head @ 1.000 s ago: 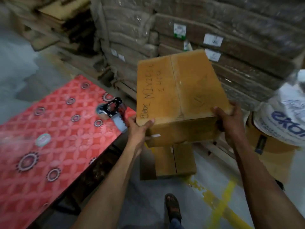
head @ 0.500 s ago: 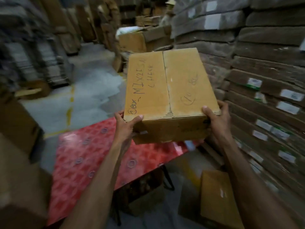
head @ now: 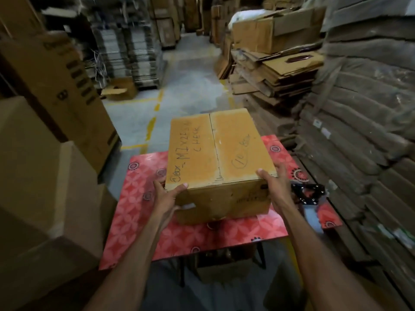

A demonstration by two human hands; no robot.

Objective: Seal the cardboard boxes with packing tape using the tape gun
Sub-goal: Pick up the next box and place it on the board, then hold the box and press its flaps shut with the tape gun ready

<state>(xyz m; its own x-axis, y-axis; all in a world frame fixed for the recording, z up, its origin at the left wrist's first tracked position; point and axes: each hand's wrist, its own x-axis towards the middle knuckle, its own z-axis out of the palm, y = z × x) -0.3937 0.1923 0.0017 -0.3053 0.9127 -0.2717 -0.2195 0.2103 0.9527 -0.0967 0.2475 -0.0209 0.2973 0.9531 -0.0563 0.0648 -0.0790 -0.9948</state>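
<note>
Box [head: 220, 153]: over the surface [head: 134, 212] (flaps closed).
Left hand [head: 167, 196], right hand [head: 275, 182]: fingers clamped on its corners.

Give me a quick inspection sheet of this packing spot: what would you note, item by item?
Surface: small table with a red patterned top.
Job's things: cardboard box, flaps closed, handwriting on top, at the table's middle; tape gun lying on the table to its right, untouched.
Clutter: a loose open carton on the aisle floor.
Hands: left hand grips the box's near left corner; right hand grips the near right corner.
Cables: nothing seen.
Surroundings: large cartons on the left, flattened cardboard stacks and wrapped bundles on the right, yellow floor lines.
</note>
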